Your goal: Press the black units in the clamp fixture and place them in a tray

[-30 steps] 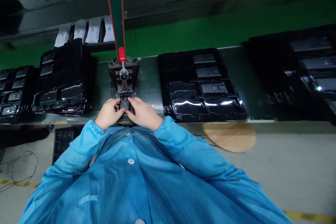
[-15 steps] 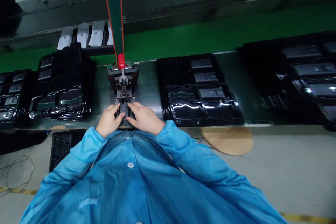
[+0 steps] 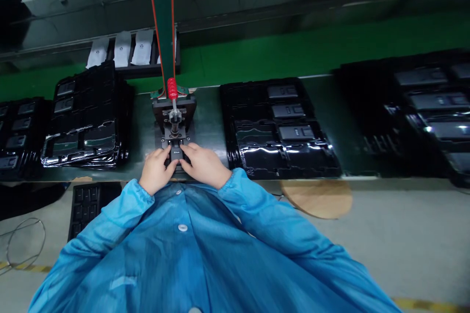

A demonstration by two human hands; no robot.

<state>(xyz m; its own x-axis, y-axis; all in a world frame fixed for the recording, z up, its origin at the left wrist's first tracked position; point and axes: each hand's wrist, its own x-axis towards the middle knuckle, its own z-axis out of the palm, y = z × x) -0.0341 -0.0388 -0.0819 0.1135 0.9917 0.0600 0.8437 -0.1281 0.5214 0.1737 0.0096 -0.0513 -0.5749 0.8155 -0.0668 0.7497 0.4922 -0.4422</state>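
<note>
A small dark rectangular casing (image 3: 176, 153) with pale lettering lies in the base of a toggle-clamp fixture (image 3: 174, 107), under the clamp's plunger. My left hand (image 3: 157, 168) grips the casing's left side between thumb and fingers. From the other side, my right hand (image 3: 203, 164) holds its right edge, with the thumb near the lower corner. The clamp's red handle (image 3: 172, 88) stands upright behind the casing. My fingers hide the casing's side edges.
Right of the fixture lies a stack of black plastic trays (image 3: 257, 156) with several grey casings. More tray stacks (image 3: 99, 122) stand on the left and far right (image 3: 367, 117). White packets (image 3: 123, 49) sit behind. A round wooden stool (image 3: 319, 198) is below the bench edge.
The casing and both hands stay together at the fixture, with only slight finger shifts. The whole view has moved a little, so the fixture appears slightly further right and lower.
</note>
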